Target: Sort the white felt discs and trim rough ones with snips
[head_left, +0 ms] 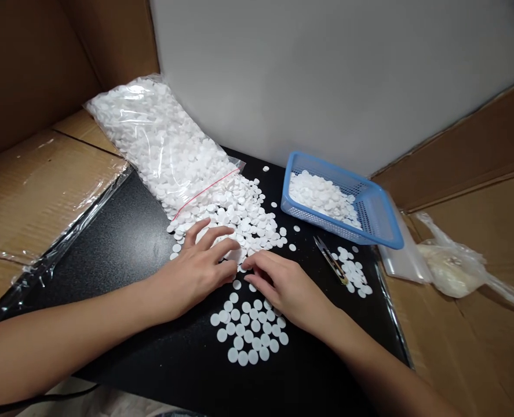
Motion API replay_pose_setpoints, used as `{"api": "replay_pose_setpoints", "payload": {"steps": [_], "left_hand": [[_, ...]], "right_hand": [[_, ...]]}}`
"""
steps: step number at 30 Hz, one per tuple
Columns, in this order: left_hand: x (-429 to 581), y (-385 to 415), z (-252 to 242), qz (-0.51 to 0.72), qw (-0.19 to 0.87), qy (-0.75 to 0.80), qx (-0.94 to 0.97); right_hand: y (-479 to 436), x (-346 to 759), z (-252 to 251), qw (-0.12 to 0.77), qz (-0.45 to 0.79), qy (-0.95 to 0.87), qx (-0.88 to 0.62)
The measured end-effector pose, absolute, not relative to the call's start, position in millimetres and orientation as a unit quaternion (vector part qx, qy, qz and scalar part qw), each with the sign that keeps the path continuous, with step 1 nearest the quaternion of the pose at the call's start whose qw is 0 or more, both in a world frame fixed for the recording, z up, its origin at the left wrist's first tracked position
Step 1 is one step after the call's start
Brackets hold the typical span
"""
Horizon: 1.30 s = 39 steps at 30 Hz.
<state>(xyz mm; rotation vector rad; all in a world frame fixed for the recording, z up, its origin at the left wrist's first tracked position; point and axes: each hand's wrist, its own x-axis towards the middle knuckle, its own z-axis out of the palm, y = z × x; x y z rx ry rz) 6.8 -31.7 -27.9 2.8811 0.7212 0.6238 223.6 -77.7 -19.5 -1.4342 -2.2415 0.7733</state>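
Note:
My left hand (207,263) rests on the near edge of a heap of small white round discs (257,223), fingers spread and bent. Beside it, my right hand (285,284) is lowered to the black table, its fingers curled and its thumb a little apart from them. I see nothing held between them, though the fingertips are partly hidden. The heap spills from the mouth of a clear plastic zip bag (152,139) with a red strip, still full of discs. Below my hands, several discs (248,336) lie spread flat in one loose group.
A blue mesh basket (343,226) with white discs stands at the back right. Near it lie thread snips (330,260) and a small disc pile (356,272). Clear plastic bags (456,269) rest on cardboard (469,341) at the right. A pale wall (326,81) stands behind.

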Motion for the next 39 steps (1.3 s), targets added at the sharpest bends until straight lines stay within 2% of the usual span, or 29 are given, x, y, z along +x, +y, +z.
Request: {"api": "replay_pose_setpoints", "payload": {"steps": [8,16,29,36,39], "left_hand": [[5,-29,-28,0.22,0.048,0.241,0.944],[6,-26,-20,0.222,0.043,0.22,0.949],[11,-28,-24,0.212,0.042,0.21,0.953],[14,-34,-23,0.225,-0.003,0.182,0.957],[14,-35,-22,0.227,0.062,0.216,0.948]], "right_hand": [[-86,235,-9,0.14,0.336,-0.778,-0.512],[-95,253,-14,0.199,0.347,-0.741,-0.539],[-95,239,-20,0.202,0.285,-0.781,-0.517],[-94,241,-14,0.216,0.349,-0.755,-0.512],[-91,240,-19,0.248,0.312,-0.75,-0.529]]}}
